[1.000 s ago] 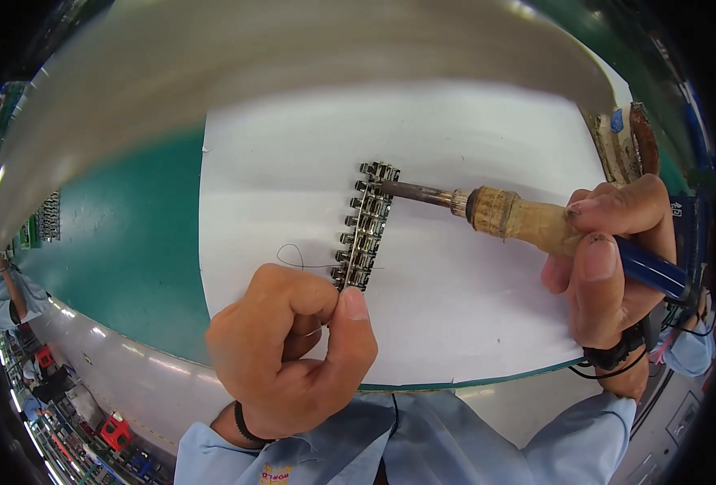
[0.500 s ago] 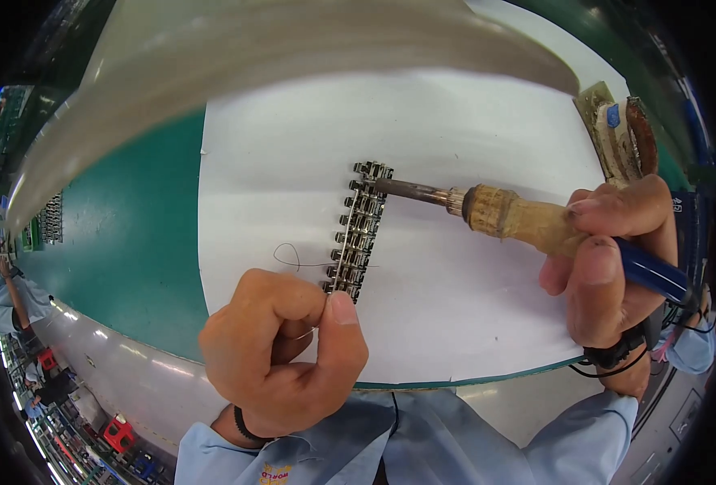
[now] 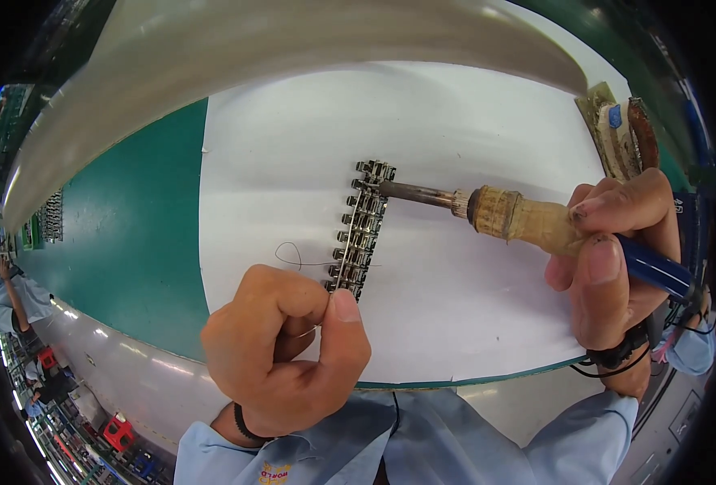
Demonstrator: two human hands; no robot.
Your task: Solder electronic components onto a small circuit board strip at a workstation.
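A row of small metal connector-like parts (image 3: 361, 234) lies on a white sheet, running from upper right to lower left. My right hand (image 3: 620, 259) grips a soldering iron (image 3: 528, 220) with a blue handle and a tan wrapped collar. Its dark tip meets the row near the far end. At the near end, my left hand (image 3: 289, 347) pinches thumb and forefinger together on a thin silvery solder wire (image 3: 345, 257). This wire stretches up along the row toward the tip, and a bit of it shows below the pinch. A fine dark looped strand (image 3: 290, 252) lies left of the row.
The white sheet (image 3: 447, 323) covers part of a green table (image 3: 131, 242). An iron stand (image 3: 616, 133) sits at the far right. A large pale curved object (image 3: 309, 36) arches overhead. Another metal row (image 3: 51, 217) lies far left, near a co-worker (image 3: 14, 295).
Both hands keep their grips, and the iron tip stays at the far end of the row. The whole picture has shifted only slightly.
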